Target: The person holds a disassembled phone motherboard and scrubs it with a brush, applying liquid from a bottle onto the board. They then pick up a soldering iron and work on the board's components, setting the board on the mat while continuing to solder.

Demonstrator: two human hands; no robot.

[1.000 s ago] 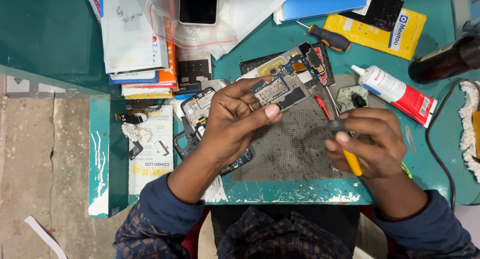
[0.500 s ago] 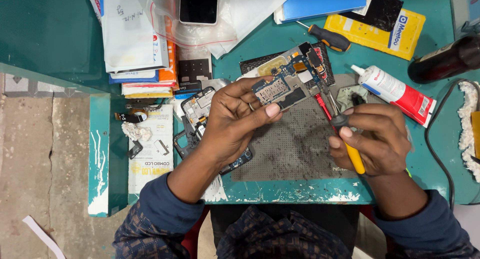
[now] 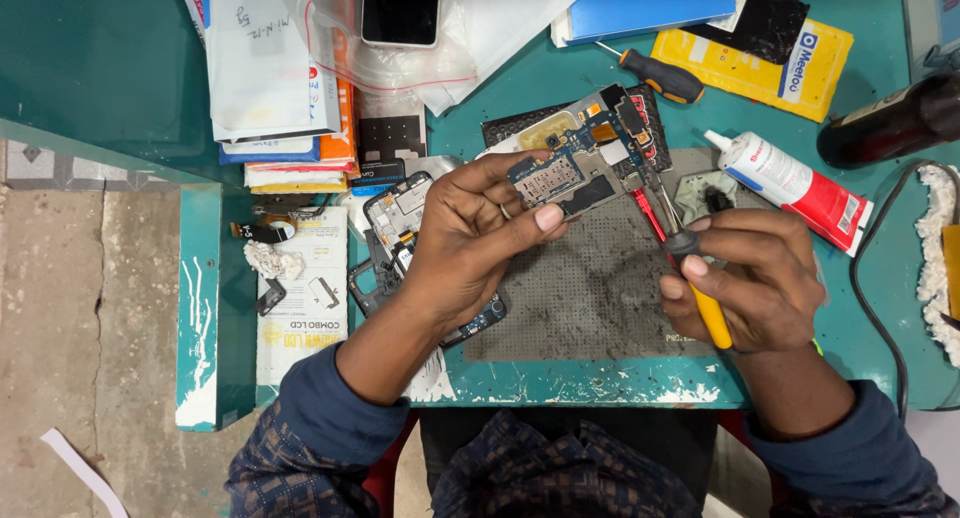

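Note:
My left hand point(image 3: 468, 240) grips a blue phone circuit board point(image 3: 585, 150) by its near end and holds it tilted above a dark grey work mat point(image 3: 590, 298). My right hand point(image 3: 752, 278) is closed around a yellow-handled soldering iron point(image 3: 706, 303); its thin metal tip reaches up to the board's right edge. A red-handled tool point(image 3: 648, 214) lies on the mat just under the tip. Beneath my left wrist sits an opened phone frame point(image 3: 395, 223).
On the green table point(image 3: 880, 308): a white-and-red glue tube point(image 3: 795, 183), black-and-orange screwdriver point(image 3: 660, 75), yellow packet point(image 3: 760, 53), blue folder point(image 3: 650, 3), dark bottle point(image 3: 895, 123), stacked packets point(image 3: 270, 73), a phone in a plastic bag point(image 3: 400, 8), a black cable point(image 3: 875, 278). The bench's left edge drops to concrete floor.
My right hand has shifted slightly up and left, bringing the iron's tip closer to the board. My left hand and the board have barely moved.

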